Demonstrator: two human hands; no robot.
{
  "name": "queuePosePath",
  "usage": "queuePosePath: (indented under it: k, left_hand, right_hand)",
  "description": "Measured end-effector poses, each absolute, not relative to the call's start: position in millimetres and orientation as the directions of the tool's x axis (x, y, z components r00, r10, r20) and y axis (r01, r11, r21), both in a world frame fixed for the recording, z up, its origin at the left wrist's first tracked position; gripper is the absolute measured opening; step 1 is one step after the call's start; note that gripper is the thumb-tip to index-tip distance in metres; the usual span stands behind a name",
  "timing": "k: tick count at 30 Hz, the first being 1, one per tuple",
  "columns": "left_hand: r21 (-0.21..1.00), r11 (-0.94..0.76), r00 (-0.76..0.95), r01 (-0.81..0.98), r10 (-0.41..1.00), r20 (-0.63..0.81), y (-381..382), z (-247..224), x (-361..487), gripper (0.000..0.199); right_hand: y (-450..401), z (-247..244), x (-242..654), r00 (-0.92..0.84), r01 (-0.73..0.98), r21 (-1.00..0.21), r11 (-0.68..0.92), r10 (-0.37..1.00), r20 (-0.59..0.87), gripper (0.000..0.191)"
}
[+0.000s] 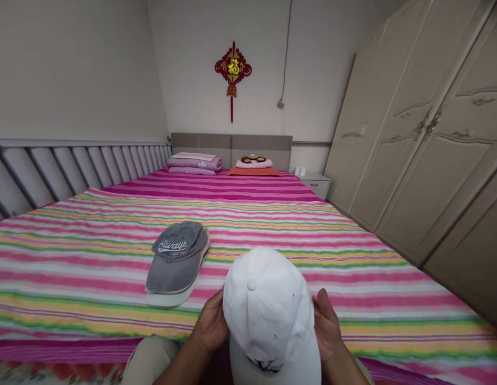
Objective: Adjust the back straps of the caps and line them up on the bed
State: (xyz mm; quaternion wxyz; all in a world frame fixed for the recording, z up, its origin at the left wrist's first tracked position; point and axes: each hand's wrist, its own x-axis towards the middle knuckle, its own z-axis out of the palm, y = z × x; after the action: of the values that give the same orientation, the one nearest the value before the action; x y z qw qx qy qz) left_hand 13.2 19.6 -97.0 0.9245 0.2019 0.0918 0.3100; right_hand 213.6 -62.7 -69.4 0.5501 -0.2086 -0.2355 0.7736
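A white baseball cap (pixel 268 299) is held between my two hands at the front edge of the bed, its crown up and its brim towards me. Dark embroidery shows low on its front. My left hand (pixel 213 323) grips the cap's left side, and its fingertips are hidden behind the fabric. On the opposite side my right hand (pixel 327 327) holds the cap with the thumb raised; its other fingers are mostly hidden. To the left, a grey baseball cap (pixel 176 262) with white "Always" lettering rests on top of a paler cap (pixel 171 299), whose brim peeks out below.
A striped bedspread (pixel 112 256) covers the bed. Folded purple bedding (pixel 195 163) and a pink-and-orange pile (pixel 254 166) lie by the headboard (pixel 200 141). A slatted rail (pixel 71 166) runs along the left. On the right stand a nightstand (pixel 318 184) and wardrobe (pixel 417 160).
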Motion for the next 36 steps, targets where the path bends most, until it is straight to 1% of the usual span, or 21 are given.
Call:
queuePosePath:
  k: [5,9,11,13,15,17,18,20,23,25,29,33,36]
  left_hand:
    - [0.416,0.729,0.781,-0.543,0.620,-0.067,22.8,-102.0,16.4,0.024]
    - [0.401,0.714,0.747,-0.573,0.657,-0.103,29.0,-104.6,16.4,0.023]
    - [0.408,0.716,0.741,-0.567,0.659,-0.126,30.8,-104.9,17.6,0.023]
    - [0.412,0.724,0.745,-0.553,0.651,-0.145,30.9,-104.3,20.2,0.023]
    - [0.414,0.726,0.748,-0.549,0.648,-0.144,29.9,-103.4,23.5,0.023]
    - [0.417,0.728,0.752,-0.544,0.644,-0.142,29.0,-102.7,26.3,0.023]
    - [0.418,0.729,0.752,-0.543,0.643,-0.144,29.0,-102.6,27.1,0.023]
    - [0.419,0.732,0.753,-0.537,0.640,-0.153,30.3,-103.1,27.3,0.023]
    - [0.418,0.734,0.752,-0.535,0.639,-0.159,34.8,-105.0,25.2,0.024]
    - [0.411,0.730,0.749,-0.546,0.645,-0.151,38.1,-106.3,23.5,0.026]
    - [0.395,0.717,0.749,-0.574,0.655,-0.101,42.0,-106.0,23.5,0.028]
    - [0.408,0.726,0.778,-0.554,0.626,-0.057,40.5,-99.6,30.7,0.027]
    - [0.407,0.738,0.788,-0.538,0.612,-0.067,34.8,-91.2,40.6,0.029]
  right_hand:
    - [-64.7,-65.4,212.8,-0.294,-0.791,-0.543,-0.281,0.954,-0.066,0.051]
    - [-67.1,-73.1,212.8,-0.206,-0.829,-0.519,-0.206,0.977,-0.059,0.036]
    - [-68.5,-79.0,214.6,-0.200,-0.832,-0.518,-0.197,0.978,-0.052,0.032]
    - [-69.5,-83.8,217.0,-0.263,-0.809,-0.528,-0.257,0.963,-0.066,0.037]
    - [-69.9,-86.4,219.2,-0.335,-0.771,-0.551,-0.321,0.939,-0.079,0.047]
    - [-69.9,-87.0,220.5,-0.364,-0.752,-0.565,-0.341,0.928,-0.076,0.054]
    - [-69.8,-86.7,220.7,-0.357,-0.758,-0.561,-0.332,0.931,-0.069,0.055]
    - [-69.6,-86.1,220.4,-0.301,-0.796,-0.533,-0.287,0.951,-0.062,0.050]
    - [-70.6,-88.5,219.6,-0.192,-0.850,-0.486,-0.203,0.979,-0.073,0.037]
    - [-73.0,-94.3,219.2,-0.153,-0.863,-0.472,-0.179,0.984,-0.092,0.032]
    - [-82.5,-113.2,216.6,-0.167,-0.851,-0.476,-0.221,0.974,-0.153,0.034]
    - [-92.0,-128.8,212.0,-0.040,-0.841,-0.521,-0.142,0.979,-0.202,0.032]
    - [-94.5,-132.9,212.3,-0.002,-0.850,-0.512,-0.128,0.971,-0.240,0.031]
